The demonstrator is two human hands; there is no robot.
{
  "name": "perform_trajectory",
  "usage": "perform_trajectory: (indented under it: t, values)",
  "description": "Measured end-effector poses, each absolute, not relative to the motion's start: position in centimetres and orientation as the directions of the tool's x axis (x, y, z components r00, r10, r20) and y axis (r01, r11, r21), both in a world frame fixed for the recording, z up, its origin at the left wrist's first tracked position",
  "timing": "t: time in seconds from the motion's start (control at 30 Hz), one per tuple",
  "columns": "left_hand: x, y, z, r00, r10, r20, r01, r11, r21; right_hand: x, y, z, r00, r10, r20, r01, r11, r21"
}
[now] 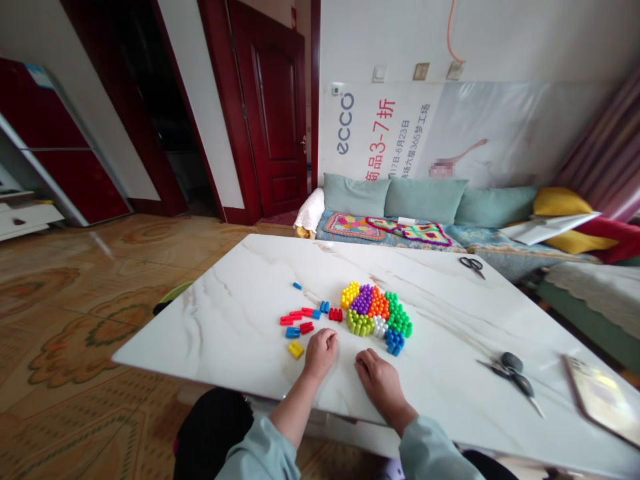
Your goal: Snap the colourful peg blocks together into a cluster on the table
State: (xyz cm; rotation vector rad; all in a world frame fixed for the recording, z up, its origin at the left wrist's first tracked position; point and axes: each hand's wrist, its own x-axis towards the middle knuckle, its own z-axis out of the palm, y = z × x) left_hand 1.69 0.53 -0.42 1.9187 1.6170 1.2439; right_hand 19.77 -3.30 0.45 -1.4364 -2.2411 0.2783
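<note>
Both hands rest on the white marbled table point(240, 287) with fingers curled. My left hand point(320, 352) is in a loose fist beside scattered plastic building pieces, and no piece shows in it. Nearest to it are red pieces point(307, 327), a blue piece point(293, 332) and a yellow piece point(296, 349). My right hand point(379, 379) lies closed in front of the colour-sorted cluster, apart from it, with nothing seen in its fingers. In that cluster stand yellow pieces point(350, 294), purple pieces point(362, 299), orange pieces point(379, 304), green pieces point(399, 315), lime pieces point(360, 324), white pieces point(380, 327) and blue pieces point(395, 342).
Small black scissors point(471, 265) lie at the far right of the table. Closer in are an open pair of dark-handled scissors point(510, 375) and a phone point(603, 393) near the right edge. A sofa with pale cushions point(425, 200) stands behind the table.
</note>
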Motion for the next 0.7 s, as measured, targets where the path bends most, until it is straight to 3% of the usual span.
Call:
perform_trajectory:
  t: [0.3,0.4,0.53,0.7]
  values:
    - [1.1,-0.5,0.5,-0.126,0.859,0.495,0.662,-0.299,0.687,19.6,-3.2,-0.5,-0.384,0.852,0.355,0.841,0.482,-0.245]
    - [-0.9,-1.3,1.8,-0.259,0.807,0.531,0.804,-0.125,0.582,19.7,-3.0,-0.6,-0.385,0.851,0.357,0.841,0.483,-0.245]
    - [-3.1,-1.8,1.9,-0.369,0.815,0.447,0.879,0.15,0.453,19.7,-3.0,-0.6,-0.378,0.864,0.334,0.847,0.468,-0.252]
    - [-3.8,-1.2,-0.3,-0.344,0.824,0.45,0.907,0.168,0.385,19.5,-3.0,-0.6,-0.369,0.874,0.315,0.855,0.452,-0.253]
